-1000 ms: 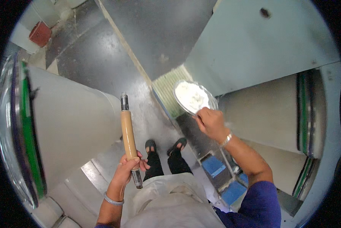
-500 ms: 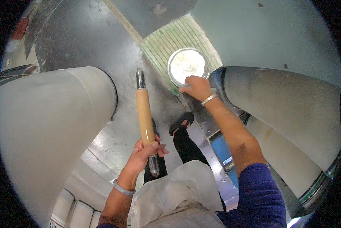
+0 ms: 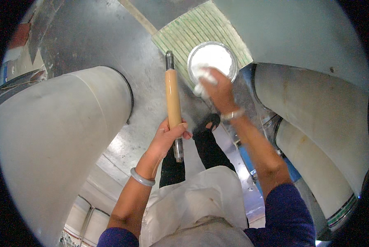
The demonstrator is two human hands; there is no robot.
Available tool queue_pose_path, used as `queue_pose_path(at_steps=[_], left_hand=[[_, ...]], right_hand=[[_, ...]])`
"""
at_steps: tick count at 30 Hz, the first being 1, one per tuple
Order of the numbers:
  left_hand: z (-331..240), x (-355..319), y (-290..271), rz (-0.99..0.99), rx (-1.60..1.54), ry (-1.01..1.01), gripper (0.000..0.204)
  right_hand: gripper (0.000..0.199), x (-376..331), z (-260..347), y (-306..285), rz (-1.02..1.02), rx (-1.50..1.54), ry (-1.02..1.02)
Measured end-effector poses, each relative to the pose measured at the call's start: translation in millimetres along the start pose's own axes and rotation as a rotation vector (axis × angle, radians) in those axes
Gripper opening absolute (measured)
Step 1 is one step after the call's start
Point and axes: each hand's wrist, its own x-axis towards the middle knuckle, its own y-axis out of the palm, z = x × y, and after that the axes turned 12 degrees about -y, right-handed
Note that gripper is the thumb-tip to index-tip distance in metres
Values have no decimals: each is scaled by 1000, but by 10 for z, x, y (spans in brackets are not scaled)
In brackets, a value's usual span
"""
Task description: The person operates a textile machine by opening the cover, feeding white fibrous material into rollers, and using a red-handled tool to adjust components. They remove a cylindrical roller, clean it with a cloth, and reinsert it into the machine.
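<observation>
My left hand [image 3: 173, 131] is wrapped round the lower end of a roller [image 3: 173, 92], a smooth tan cylinder with metal shaft ends, held nearly upright in the picture. My right hand [image 3: 221, 88] is at the near edge of a round tub [image 3: 235, 73] with bright white contents. Its fingers close on a clump of white material [image 3: 199, 90], part of which trails beside the rim. Motion blurs the fingertips, and whether the clump is powder or fibre I cannot tell. Under the tub lies a pale green ribbed board [image 3: 192, 26].
A large off-white cylinder [image 3: 61, 119] stands close on my left. More such cylinders [image 3: 307, 99] line the right side, with blue parts [image 3: 291, 168] low between them. A grey-green panel [image 3: 291, 33] lies beyond the board. My shoe [image 3: 212, 122] is on the grey floor below.
My right hand has come away from the tub's rim and now has white material in its fingers. My left hand has moved the roller up and right, closer to the tub.
</observation>
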Motion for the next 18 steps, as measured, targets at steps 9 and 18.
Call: queue_pose_path(at_steps=[9, 18], left_hand=[[-17, -18, 205, 33, 6, -26, 21], [-34, 213, 299, 9, 142, -8, 21]], right_hand=[[36, -82, 213, 193, -277, 948, 265], [34, -261, -179, 337, -33, 768, 180]])
